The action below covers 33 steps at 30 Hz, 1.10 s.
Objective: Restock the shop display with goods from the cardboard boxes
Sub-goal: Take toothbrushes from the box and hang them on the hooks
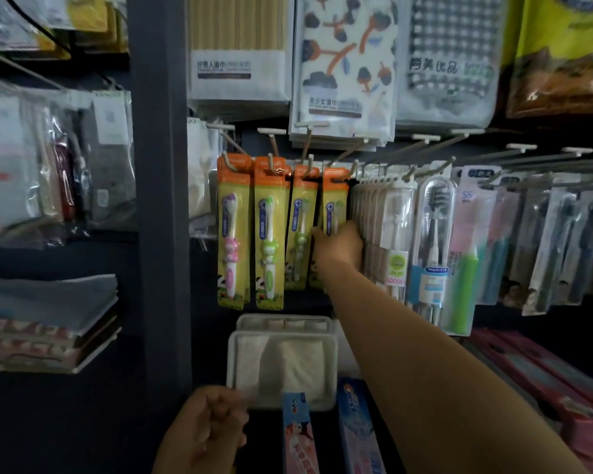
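The children's toothbrush pack [334, 206] with the orange top hangs on the fourth hook of its row, just left of the clear-cased toothbrushes [396, 230], and my right hand [339, 248] is on its lower half; I judge I am seating it on the hook [351, 167] and pressing it flat so it lines up with the three similar packs [250, 230] to the left. The fingers go behind the pack, so I cannot tell if they pinch it or only push it. My left hand [209, 429] waits low, near a white tray [283, 360] and the toothpaste boxes [298, 436], its fingers curled with nothing visible in them. No cardboard box is in view, so the next pack must come from outside this view
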Motion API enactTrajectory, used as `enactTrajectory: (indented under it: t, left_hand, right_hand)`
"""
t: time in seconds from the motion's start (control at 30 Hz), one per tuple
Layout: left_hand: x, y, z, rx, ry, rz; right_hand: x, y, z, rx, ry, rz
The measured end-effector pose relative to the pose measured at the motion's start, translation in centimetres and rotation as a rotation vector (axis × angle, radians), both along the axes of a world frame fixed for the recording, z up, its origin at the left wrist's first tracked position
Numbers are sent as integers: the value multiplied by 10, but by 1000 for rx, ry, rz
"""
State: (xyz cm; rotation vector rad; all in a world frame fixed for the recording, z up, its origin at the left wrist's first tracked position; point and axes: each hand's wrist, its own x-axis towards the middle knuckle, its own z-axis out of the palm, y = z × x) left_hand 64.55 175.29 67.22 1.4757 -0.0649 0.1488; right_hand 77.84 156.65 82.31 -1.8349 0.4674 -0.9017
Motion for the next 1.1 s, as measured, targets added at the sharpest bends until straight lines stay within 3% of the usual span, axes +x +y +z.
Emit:
enactTrajectory:
  t: [0.4, 0.6, 0.83, 1.0, 1.1]
  left_hand:
    - [-2, -1, 0, 22, -95, 14]
    - [-12, 1, -3, 76, -146, 6]
    - [-44, 1, -11, 45, -271, -64]
    - [-72, -8, -48, 12, -302, -200]
    - [-91, -22, -76, 20, -221, -341]
  right_hand:
    - [-20, 3, 2, 4, 2, 83]
    - [-87, 18, -27, -307, -217, 191]
    - [-233, -2, -113, -32, -298, 414]
    - [-301, -31, -192, 132, -80, 247]
    - [-336, -41, -231, 229, 44, 152]
